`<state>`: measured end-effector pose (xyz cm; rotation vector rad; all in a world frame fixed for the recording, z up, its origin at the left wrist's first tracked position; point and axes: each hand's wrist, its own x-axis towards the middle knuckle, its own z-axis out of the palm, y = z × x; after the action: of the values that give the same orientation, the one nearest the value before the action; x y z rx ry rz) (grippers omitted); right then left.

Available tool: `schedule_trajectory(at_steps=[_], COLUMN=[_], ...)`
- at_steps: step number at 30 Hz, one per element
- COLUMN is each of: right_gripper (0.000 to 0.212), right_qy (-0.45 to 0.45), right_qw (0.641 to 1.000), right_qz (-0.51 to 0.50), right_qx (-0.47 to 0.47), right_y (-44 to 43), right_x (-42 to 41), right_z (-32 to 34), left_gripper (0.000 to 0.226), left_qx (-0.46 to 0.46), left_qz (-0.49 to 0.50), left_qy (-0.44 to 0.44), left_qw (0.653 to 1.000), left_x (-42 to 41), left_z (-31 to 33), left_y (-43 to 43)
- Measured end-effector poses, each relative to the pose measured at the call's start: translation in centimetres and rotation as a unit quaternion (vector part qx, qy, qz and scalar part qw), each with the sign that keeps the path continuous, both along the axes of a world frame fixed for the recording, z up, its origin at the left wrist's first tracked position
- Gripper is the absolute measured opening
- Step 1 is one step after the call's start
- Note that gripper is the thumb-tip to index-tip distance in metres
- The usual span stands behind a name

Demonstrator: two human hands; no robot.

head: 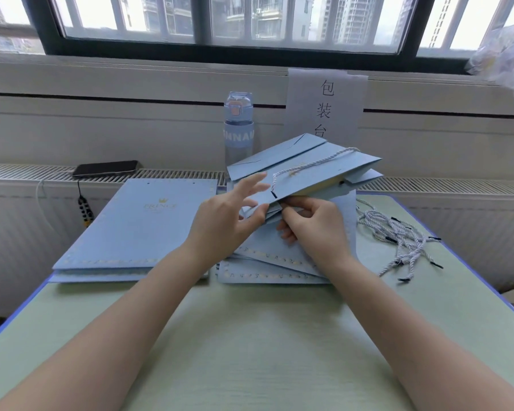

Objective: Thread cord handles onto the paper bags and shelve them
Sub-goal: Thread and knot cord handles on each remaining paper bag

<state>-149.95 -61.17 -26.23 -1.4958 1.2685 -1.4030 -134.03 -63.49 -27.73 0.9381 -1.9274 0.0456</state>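
Observation:
A folded light-blue paper bag (306, 170) is held tilted above the table, top edge toward me. A white twisted cord handle (312, 165) lies across its upper face, one black tip at the hole near the bag's left corner. My left hand (232, 215) supports the bag's near edge with thumb below and fingers spread. My right hand (312, 223) pinches something small at the bag's lower edge; what it pinches is hidden by the fingers. A pile of loose cords (398, 235) lies to the right.
Two stacks of flat blue bags lie on the green table (250, 336): one at left (137, 226), one under my hands (279, 268). A water bottle (238, 126), a phone (106, 168) on the radiator ledge and a paper sign (324, 102) stand behind.

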Motion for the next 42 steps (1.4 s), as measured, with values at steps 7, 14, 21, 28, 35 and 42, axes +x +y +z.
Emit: schedule_trajectory(at_steps=[7, 14, 21, 28, 35, 42], right_gripper=[0.013, 0.021, 0.02, 0.01, 0.033, 0.022], right_qy=[0.015, -0.003, -0.016, -0.077, -0.035, 0.293], right_qw=[1.0, 1.0, 1.0, 0.996, 0.956, 0.926], right_qz=[-0.006, 0.005, -0.01, -0.029, -0.15, -0.143], right_qx=[-0.013, -0.017, -0.013, -0.026, -0.249, -0.191], right_y=[-0.1, 0.3, 0.3, 0.0, -0.8, -2.9], right_x=[-0.2, -0.3, -0.2, -1.0, -3.6, -5.8], right_z=[-0.2, 0.3, 0.1, 1.0, 1.3, 0.6], left_gripper=[0.041, 0.029, 0.019, 0.014, 0.016, 0.034], left_qx=[-0.04, -0.013, 0.011, -0.004, -0.019, -0.045], left_qz=[0.029, 0.019, 0.001, 0.028, 0.007, 0.102], left_qy=[-0.035, 0.003, 0.037, 0.132, 0.098, 0.033], left_qw=[0.998, 1.0, 0.999, 0.991, 0.995, 0.993], left_x=[-0.3, -0.2, -0.2, 0.7, 2.2, 3.3], left_z=[0.0, 0.4, 0.5, 0.7, 1.3, 0.5], left_y=[0.1, 0.2, 0.4, -0.1, -0.1, -0.9])
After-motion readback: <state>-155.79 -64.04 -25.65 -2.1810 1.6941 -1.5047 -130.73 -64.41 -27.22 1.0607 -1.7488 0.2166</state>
